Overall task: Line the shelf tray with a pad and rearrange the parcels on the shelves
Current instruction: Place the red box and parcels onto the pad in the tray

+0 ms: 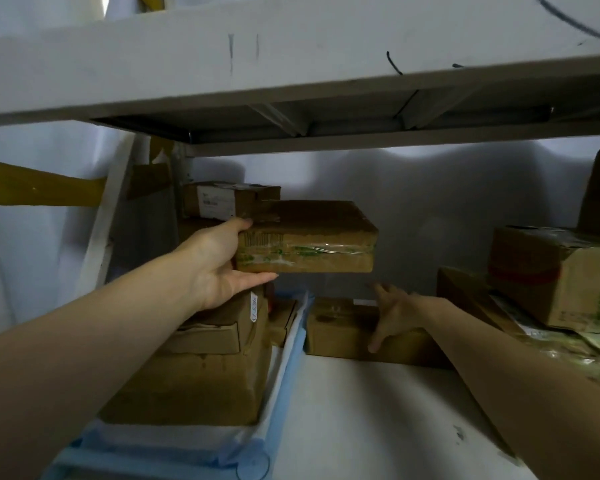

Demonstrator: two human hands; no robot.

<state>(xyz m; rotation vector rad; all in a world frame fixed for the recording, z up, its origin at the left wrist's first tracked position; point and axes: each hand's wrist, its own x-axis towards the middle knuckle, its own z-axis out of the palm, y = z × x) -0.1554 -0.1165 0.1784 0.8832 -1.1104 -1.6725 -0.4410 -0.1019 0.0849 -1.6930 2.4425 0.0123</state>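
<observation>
One flat taped parcel (307, 237), gripped in my left hand (219, 261), above three stacked boxes (201, 358) on blue pad (281, 368). My right hand (394, 317), open, rests on one box (343, 327). Labels unreadable.

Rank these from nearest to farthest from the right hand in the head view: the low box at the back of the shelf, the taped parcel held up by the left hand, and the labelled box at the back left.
1. Low box: under the right hand, touching it.
2. Taped parcel: above and left, held by the left hand.
3. Labelled box: farthest, back left, behind the parcel.
</observation>
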